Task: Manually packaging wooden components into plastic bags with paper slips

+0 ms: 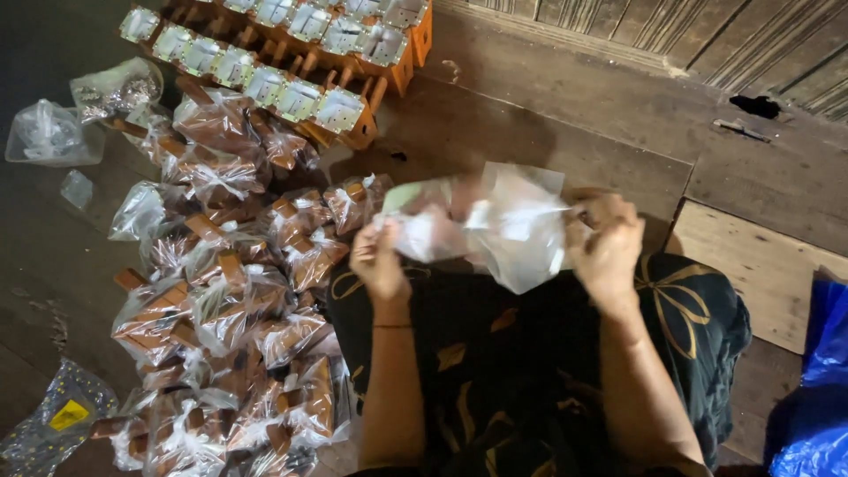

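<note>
My left hand (378,261) and my right hand (606,243) both grip a clear plastic bag (508,230), held stretched between them above my lap in a dark patterned garment (530,353). The bag is blurred, and what is inside it cannot be made out. To the left of my left hand lies a heap of bagged brown wooden parts (225,300), each wrapped in clear plastic.
Unbagged orange-brown wooden pieces with white square fittings (291,53) are stacked at the top. Small clear bags, one with metal bits (115,93), lie at the far left. A blue plastic sack (817,380) sits at the right edge. A pale board (760,265) lies on the dark wooden floor.
</note>
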